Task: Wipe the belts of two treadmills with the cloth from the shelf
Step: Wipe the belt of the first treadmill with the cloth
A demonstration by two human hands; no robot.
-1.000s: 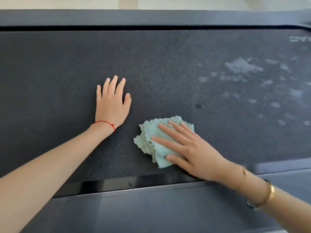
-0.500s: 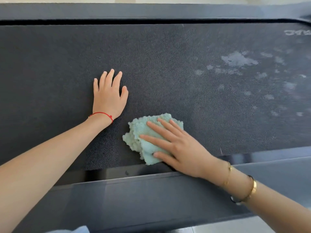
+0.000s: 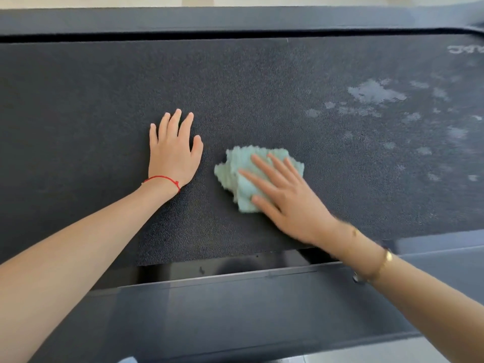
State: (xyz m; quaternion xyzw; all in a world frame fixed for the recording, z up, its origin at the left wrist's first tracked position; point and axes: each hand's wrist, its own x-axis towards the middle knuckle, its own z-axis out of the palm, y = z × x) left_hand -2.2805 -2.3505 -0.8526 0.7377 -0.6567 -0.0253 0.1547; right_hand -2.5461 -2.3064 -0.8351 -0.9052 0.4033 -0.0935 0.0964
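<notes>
A dark textured treadmill belt [image 3: 262, 87] fills most of the view. A crumpled pale green cloth [image 3: 241, 174] lies on it near the middle. My right hand [image 3: 288, 197] presses flat on the cloth with straight, spread fingers and covers its right part. My left hand [image 3: 172, 150], with a red string at the wrist, rests flat on the bare belt just left of the cloth, fingers pointing away from me. Pale dusty patches [image 3: 374, 93] mark the belt at the right.
The treadmill's near side rail [image 3: 235, 310] runs along the bottom, with a glossy black strip [image 3: 222, 265] between it and the belt. The far side rail [image 3: 235, 19] borders the top. A strip of light floor [image 3: 104, 1] shows beyond it.
My right hand has slid the cloth away from the near rail toward the belt's middle, after first moving it left. My left hand stays pressed flat on the belt.
</notes>
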